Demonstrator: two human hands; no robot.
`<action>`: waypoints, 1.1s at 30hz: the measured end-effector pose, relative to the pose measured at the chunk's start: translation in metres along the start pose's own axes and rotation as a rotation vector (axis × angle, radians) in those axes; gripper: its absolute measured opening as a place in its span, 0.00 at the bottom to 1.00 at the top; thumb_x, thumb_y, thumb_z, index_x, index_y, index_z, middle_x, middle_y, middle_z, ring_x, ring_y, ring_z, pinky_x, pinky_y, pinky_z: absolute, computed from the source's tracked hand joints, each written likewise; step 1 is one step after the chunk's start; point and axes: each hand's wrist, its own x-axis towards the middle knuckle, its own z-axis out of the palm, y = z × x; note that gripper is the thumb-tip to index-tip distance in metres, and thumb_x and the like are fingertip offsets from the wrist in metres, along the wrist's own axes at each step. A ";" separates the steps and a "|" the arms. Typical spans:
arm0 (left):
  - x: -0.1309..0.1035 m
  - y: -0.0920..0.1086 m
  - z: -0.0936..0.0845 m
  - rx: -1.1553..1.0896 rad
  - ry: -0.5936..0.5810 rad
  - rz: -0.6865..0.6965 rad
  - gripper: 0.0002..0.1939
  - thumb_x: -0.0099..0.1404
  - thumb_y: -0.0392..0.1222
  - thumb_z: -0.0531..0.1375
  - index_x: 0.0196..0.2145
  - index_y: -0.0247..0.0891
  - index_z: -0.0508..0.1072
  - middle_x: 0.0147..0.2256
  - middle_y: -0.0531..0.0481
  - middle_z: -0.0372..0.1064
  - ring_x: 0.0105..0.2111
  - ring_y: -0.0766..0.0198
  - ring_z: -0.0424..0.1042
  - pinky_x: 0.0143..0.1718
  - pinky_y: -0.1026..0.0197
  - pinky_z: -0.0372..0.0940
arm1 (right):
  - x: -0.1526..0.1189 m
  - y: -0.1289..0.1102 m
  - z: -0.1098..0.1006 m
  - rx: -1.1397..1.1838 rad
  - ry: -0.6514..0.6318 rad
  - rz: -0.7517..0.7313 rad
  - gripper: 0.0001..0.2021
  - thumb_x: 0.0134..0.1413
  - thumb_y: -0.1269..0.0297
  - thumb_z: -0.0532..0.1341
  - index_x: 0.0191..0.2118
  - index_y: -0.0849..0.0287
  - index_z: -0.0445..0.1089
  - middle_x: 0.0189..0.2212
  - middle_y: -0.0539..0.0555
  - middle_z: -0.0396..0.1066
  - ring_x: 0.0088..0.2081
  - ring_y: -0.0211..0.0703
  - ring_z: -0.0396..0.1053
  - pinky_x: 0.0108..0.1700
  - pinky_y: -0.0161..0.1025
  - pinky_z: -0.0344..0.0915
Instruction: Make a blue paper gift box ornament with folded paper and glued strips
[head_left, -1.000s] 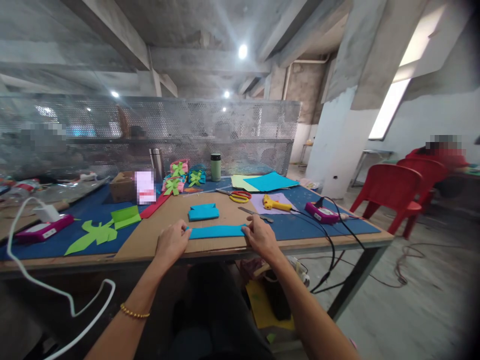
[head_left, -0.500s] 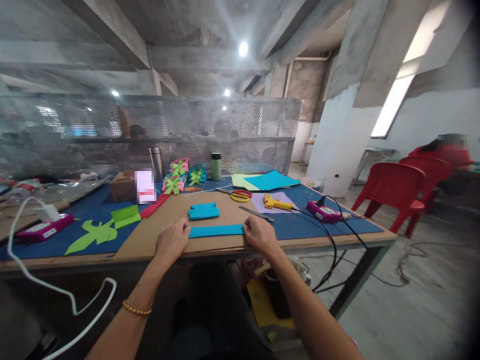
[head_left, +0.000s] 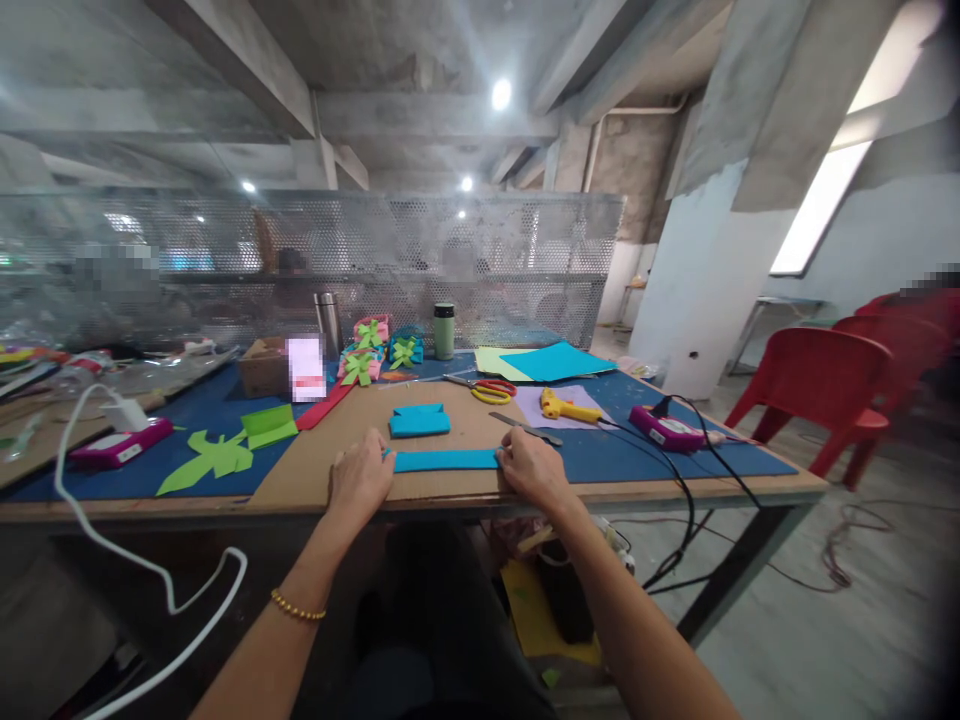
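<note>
My left fingers (head_left: 381,447) are closed on the left end of a blue strip (head_left: 446,460), thumb and fingertips pinched with next to no gap that I can see. My right fingers (head_left: 511,446) grip its other end in the same way, so the strip runs straight between them — side to side, near the front edge of the counter (head_left: 750,462). Below it is a brown cardboard sheet (head_left: 300,470); whether the strip touches the cardboard along its length, I cannot tell. Just beyond the strip, a folded blue piece (head_left: 419,421) lies on the cardboard, apart from my fingers. A slim grey tool (head_left: 531,430) lies just past my right fingers, and farther back are scissors (head_left: 475,386) with red and yellow handles. To the right of those, a yellow glue gun (head_left: 571,409) rests on a lilac sheet (head_left: 529,408), nozzle to the left. Over on my left are bright green cut pieces (head_left: 225,460) — well apart from the strip.
</note>
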 end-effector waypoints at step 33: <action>0.002 0.011 -0.004 0.115 -0.016 0.004 0.15 0.72 0.41 0.46 0.48 0.37 0.70 0.43 0.34 0.76 0.45 0.46 0.76 0.44 0.48 0.66 | 0.000 0.000 0.000 0.021 0.013 0.016 0.09 0.63 0.62 0.57 0.42 0.59 0.71 0.42 0.60 0.78 0.46 0.52 0.74 0.39 0.39 0.59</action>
